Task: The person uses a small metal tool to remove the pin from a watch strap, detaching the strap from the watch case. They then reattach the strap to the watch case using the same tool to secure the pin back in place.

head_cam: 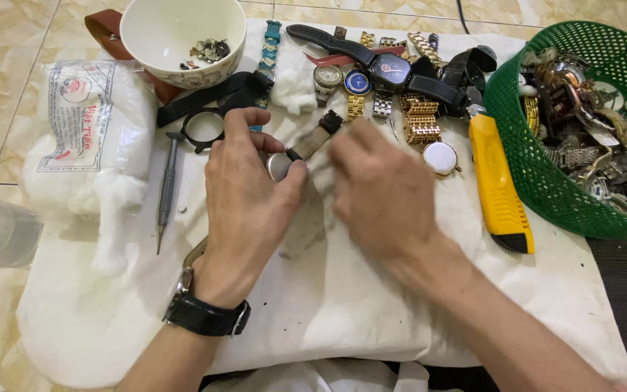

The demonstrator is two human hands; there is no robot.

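My left hand (pixel 244 203) grips a wristwatch (pixel 284 161) with a silvery round case and a dark strap that sticks up toward the far side. A black watch band circles my left wrist. My right hand (pixel 379 190) is blurred, fingers bent, pressing a tuft of white cotton (pixel 321 165) against the watch. Both hands hover over a white cloth (pixel 328 290) smudged with grey in the middle.
A white bowl (pixel 155 29) with small metal parts stands at the far left, a bag of cotton wool (pixel 85 123) and a small screwdriver (pixel 167 185) below it. Several watches (pixel 390 76) lie along the far edge. A yellow utility knife (pixel 498 185) and a green mesh basket (pixel 524 156) of watches sit right.
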